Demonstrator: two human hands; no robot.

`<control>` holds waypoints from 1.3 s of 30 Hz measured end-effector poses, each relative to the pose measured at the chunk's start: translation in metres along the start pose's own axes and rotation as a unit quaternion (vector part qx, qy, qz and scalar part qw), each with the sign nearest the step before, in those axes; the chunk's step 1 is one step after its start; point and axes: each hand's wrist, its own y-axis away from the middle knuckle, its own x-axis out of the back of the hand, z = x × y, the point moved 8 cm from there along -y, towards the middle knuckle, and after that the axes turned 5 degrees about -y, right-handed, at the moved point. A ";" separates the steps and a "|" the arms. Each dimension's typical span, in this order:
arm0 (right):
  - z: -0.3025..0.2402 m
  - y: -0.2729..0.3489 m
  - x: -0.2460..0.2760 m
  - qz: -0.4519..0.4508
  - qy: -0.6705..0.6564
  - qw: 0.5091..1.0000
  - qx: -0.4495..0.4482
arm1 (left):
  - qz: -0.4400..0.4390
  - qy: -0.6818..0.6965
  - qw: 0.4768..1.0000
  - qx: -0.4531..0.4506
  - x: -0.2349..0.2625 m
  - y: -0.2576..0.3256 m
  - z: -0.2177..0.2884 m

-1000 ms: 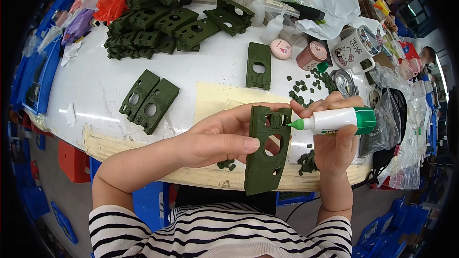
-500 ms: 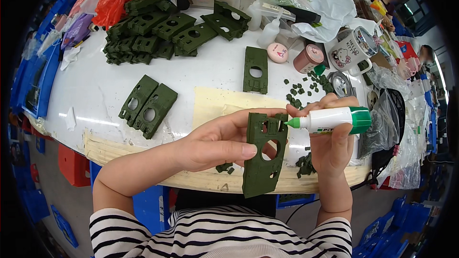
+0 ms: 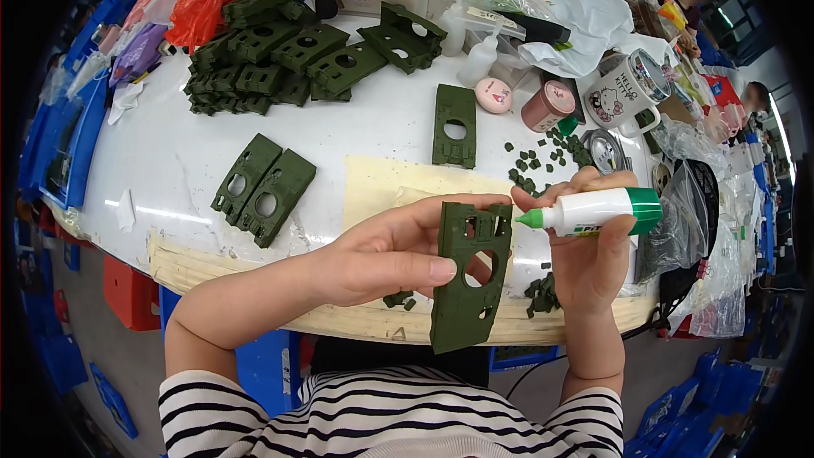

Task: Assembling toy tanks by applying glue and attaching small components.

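My left hand (image 3: 394,259) grips a dark green plastic model tank hull (image 3: 458,305) by its left edge, thumb on its face and fingers behind. The hull is held upright and has a large round hole and smaller openings near its top. In my right hand (image 3: 593,267) is a white glue bottle (image 3: 589,213) with a green cap end and a green pointed nozzle. It lies level, its tip pointing left, just apart from the hull's upper right edge. Another green hull (image 3: 454,123) lies beyond my hands, and a pair of hulls (image 3: 264,191) rests side by side to the left.
A heap of green hulls (image 3: 263,59) fills the back left. Small green pieces (image 3: 530,165) are scattered near the right hand, with more (image 3: 543,295) by the table edge. White squeeze bottles (image 3: 482,58), a pink round case (image 3: 493,95) and a white mug (image 3: 612,97) stand at back right.
The glue bottle has moved slightly right, so its nozzle tip has drawn away from the hull's edge. The left hand and hull have barely moved.
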 end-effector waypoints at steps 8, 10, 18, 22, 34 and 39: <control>-0.003 -0.004 0.010 0.047 -0.033 0.998 -0.010 | 0.001 0.019 0.998 -0.062 0.005 0.003 0.009; -0.005 -0.004 0.012 0.051 -0.033 0.998 0.003 | 0.022 -0.028 0.993 -0.113 0.008 0.010 0.030; -0.014 -0.008 0.024 0.039 -0.050 0.997 0.041 | 0.436 -0.246 0.754 -0.426 0.084 0.168 0.101; -0.016 -0.006 0.018 0.020 -0.065 0.997 0.037 | 0.653 -0.375 0.588 -0.294 0.130 0.244 0.088; -0.014 -0.013 0.029 -0.015 -0.090 0.994 0.051 | 0.644 -0.574 0.464 -0.201 0.102 0.260 0.054; -0.016 -0.014 0.050 -0.065 -0.192 0.979 0.019 | 0.402 -0.749 0.519 -0.085 0.004 0.233 -0.018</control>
